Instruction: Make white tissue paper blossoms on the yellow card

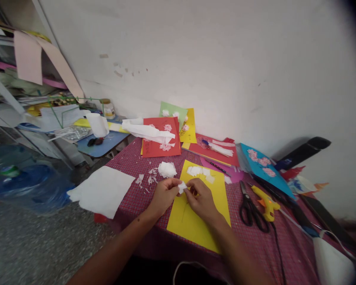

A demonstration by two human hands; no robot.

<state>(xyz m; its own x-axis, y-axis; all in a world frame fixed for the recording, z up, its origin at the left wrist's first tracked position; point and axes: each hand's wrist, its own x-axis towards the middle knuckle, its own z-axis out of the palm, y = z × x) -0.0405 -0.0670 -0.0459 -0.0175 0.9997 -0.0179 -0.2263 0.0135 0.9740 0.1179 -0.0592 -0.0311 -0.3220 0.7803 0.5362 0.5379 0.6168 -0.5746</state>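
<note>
Between the fingertips of my left hand (165, 194) and my right hand (202, 198) is a small piece of white tissue paper (182, 187). Both hands pinch it from opposite sides, just above a yellow sheet (201, 233) that has thin dark lines drawn on it. Small white paper squares (195, 170) lie near the top of this sheet. Left of it sits a pile of round-cut white tissue (167, 169), with torn white scraps (152, 179) beside it on the checked tablecloth.
Black scissors (250, 209) and a yellow glue gun (266, 202) lie at the right. A white tissue sheet (106, 190) overhangs the left table edge. Red cards (157, 148) and a blue card (259, 168) with pink flowers lie towards the wall. A blue stool (102, 144) stands left.
</note>
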